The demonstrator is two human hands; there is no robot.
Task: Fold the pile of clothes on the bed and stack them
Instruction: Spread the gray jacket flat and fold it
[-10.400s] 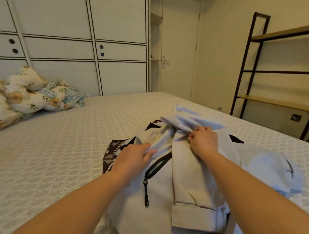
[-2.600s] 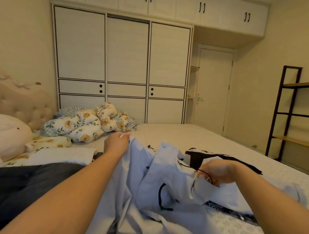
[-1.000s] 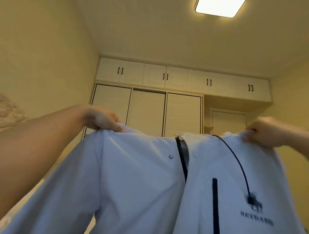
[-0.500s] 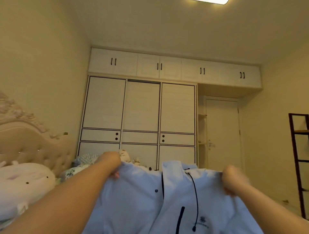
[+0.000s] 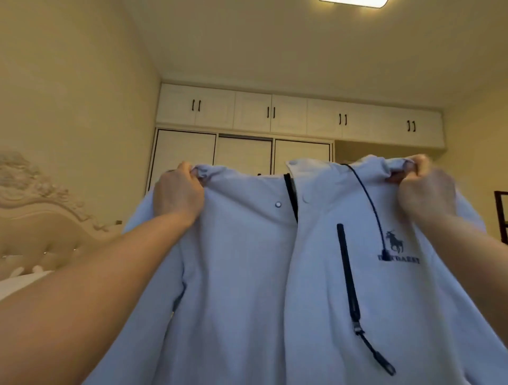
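Head view: pale blue fabric jacket (image 5: 247, 274) hangs in the air before the camera, front side facing it, filling the lower middle and right of the picture. The left hand (image 5: 176, 193) has its grip pinched shut on a bunched fold at the jacket's left shoulder, fingers curled over the top edge. The right hand (image 5: 426, 189) has its grip clenched on the right shoulder in the same way, a little blurred. Both hands are at about the same height, well apart, so the garment is spread wide between them, and both bare forearms reach up from the lower corners.

A dark front zipper (image 5: 291, 197) shows at the neck opening, with a round silver snap button (image 5: 278, 204) just beside it. A dark vertical chest-pocket zipper (image 5: 347, 277) runs down the right half, its pull tab (image 5: 375, 354) dangling at a slant below. A thin dark drawstring cord (image 5: 368, 200) drops from the collar to a dark horse-and-rider logo (image 5: 395, 243) with blurred lettering under it.

Behind the jacket stands a white built-in wardrobe (image 5: 247, 115) with small upper cabinets and black handles. A cream carved and tufted headboard (image 5: 35, 217) sits at the left edge, a dark shelf frame (image 5: 501, 217) at the right edge, and a bright ceiling lamp (image 5: 354, 2) is cut off by the top of the picture.
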